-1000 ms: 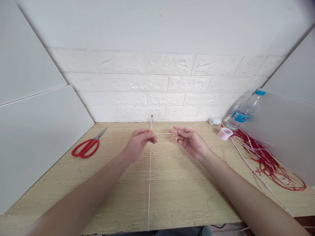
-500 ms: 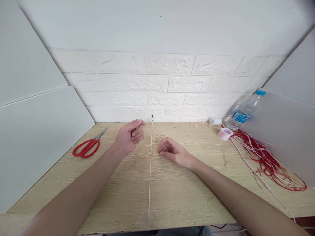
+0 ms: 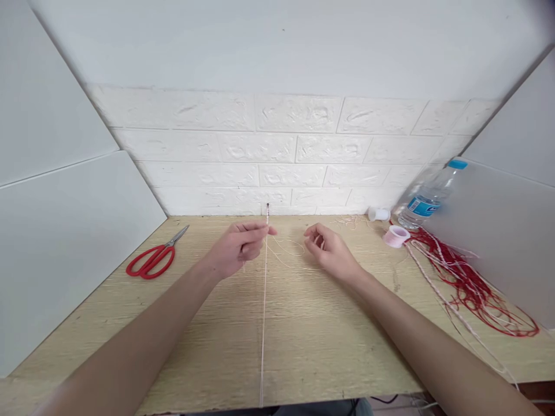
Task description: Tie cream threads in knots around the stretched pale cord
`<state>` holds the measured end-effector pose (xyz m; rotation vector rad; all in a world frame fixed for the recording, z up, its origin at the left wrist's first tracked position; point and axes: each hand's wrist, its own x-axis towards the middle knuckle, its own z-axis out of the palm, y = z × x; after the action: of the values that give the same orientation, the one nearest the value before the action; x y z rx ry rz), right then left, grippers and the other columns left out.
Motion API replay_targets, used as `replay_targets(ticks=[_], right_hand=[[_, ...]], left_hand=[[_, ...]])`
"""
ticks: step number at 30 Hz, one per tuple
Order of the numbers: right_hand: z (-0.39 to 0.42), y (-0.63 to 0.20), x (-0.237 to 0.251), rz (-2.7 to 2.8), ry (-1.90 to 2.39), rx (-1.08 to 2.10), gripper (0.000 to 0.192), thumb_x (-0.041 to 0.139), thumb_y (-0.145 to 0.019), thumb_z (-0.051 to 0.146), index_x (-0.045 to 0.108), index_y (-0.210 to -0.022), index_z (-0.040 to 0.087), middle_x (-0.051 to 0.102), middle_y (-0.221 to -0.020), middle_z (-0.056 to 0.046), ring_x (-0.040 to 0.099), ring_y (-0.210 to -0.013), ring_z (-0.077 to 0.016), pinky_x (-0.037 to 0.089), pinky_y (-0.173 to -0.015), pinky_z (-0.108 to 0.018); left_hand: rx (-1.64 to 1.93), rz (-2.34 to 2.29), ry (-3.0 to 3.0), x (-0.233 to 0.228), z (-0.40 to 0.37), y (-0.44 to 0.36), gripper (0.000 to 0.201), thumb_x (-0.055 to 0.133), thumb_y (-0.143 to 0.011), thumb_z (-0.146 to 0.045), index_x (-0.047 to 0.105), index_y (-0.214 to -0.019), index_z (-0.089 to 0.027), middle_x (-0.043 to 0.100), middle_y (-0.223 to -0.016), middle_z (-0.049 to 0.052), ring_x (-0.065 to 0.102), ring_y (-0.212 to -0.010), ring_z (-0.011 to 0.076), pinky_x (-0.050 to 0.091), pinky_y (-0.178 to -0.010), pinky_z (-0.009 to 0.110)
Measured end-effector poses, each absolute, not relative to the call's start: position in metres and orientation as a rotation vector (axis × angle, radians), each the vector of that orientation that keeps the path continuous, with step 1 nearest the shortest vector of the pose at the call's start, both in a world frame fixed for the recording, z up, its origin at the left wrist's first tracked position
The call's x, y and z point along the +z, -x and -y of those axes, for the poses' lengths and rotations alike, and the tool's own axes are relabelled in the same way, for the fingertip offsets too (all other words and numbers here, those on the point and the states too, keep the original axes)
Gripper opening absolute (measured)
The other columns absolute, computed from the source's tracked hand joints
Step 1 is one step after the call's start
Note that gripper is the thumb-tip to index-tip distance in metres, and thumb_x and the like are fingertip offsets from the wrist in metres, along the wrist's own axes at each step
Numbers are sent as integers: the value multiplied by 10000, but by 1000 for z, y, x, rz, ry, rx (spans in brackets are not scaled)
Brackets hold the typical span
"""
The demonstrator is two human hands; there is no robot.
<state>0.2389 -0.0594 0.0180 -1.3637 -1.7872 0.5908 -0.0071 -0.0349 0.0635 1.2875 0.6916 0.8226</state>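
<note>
A thin pale cord [image 3: 263, 323] stretches taut from a small dark anchor point at the wall's base down to the table's front edge. My left hand [image 3: 243, 245] pinches the cord just below the short knotted section [image 3: 267, 218], thumb and forefinger together. A short thread end hangs under that hand. To the right, my right hand [image 3: 332, 251] is held with curled fingers, thumb and forefinger tips close together. Loose pale thread [image 3: 281, 245] loops between the hands and ends near the right fingertips; whether they hold it is too fine to make out.
Red-handled scissors [image 3: 156, 258] lie at left. On the right are a pink thread spool [image 3: 395, 237], a white spool [image 3: 378, 214], a water bottle [image 3: 425, 202] and a tangle of red cords [image 3: 477, 289]. White brick-patterned wall [image 3: 321, 147] bounds the back; white panels flank both sides.
My left hand has moved right onto the cord and now pinches it. My right hand has shifted right and slightly up, away from the cord. The loose thread loops differently.
</note>
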Motion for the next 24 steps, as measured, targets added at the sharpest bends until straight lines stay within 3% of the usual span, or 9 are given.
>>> replay_targets(ticks=[2, 5, 8, 12, 15, 20, 24], right_hand=[[72, -226, 26, 1779, 1123, 642, 265, 543, -864, 265, 540, -1123, 210, 623, -1081, -71, 582, -873, -178, 451, -726, -306], [89, -211, 32, 1839, 843, 823, 365, 539, -878, 234, 491, -1240, 231, 623, -1087, -67, 578, -991, -193, 428, -894, -371], [93, -206, 31, 1759, 737, 1151, 389, 515, -886, 226, 459, -1271, 243, 596, -872, -16, 579, -756, -145, 464, -718, -310], [87, -209, 26, 1666, 884, 1255, 316, 512, -885, 258, 526, -1199, 231, 427, -640, 59, 366, -512, -89, 307, -503, -236], [81, -214, 26, 1705, 1029, 1107, 246, 498, -864, 226, 613, -1081, 210, 335, -593, 66, 317, -525, -93, 263, -524, -245], [72, -225, 25, 1775, 1138, 1128, 242, 458, -811, 186, 667, -933, 184, 346, -562, 54, 341, -537, -108, 259, -534, -255], [71, -227, 25, 1840, 1235, 995, 242, 514, -809, 217, 651, -1008, 196, 446, -594, 45, 399, -550, -115, 304, -546, -257]], left_hand=[[666, -738, -1426, 63, 42, 1, 257, 646, -814, -365, 712, -935, -148, 270, -459, -79, 203, -430, 49, 134, -442, 236], [455, -762, -1644, 61, 52, -8, 300, 649, -795, -441, 715, -779, -149, 363, -482, -48, 264, -446, 55, 146, -444, 250], [345, -751, -1728, 61, 57, -12, 373, 580, -829, -499, 707, -750, -157, 339, -459, -51, 241, -435, 61, 151, -442, 260], [355, -851, -1722, 60, 52, -10, 402, 574, -815, -541, 719, -862, -170, 315, -478, -57, 241, -450, 70, 152, -443, 258], [359, -895, -1717, 59, 43, -2, 406, 586, -804, -545, 718, -895, -173, 310, -496, -56, 243, -470, 75, 155, -458, 255], [411, -980, -1721, 57, 26, 14, 393, 585, -795, -535, 713, -875, -172, 284, -512, -57, 232, -486, 80, 177, -474, 252], [373, -1034, -1801, 55, 23, 16, 394, 578, -789, -552, 717, -863, -191, 322, -540, -48, 263, -505, 86, 196, -488, 250]])
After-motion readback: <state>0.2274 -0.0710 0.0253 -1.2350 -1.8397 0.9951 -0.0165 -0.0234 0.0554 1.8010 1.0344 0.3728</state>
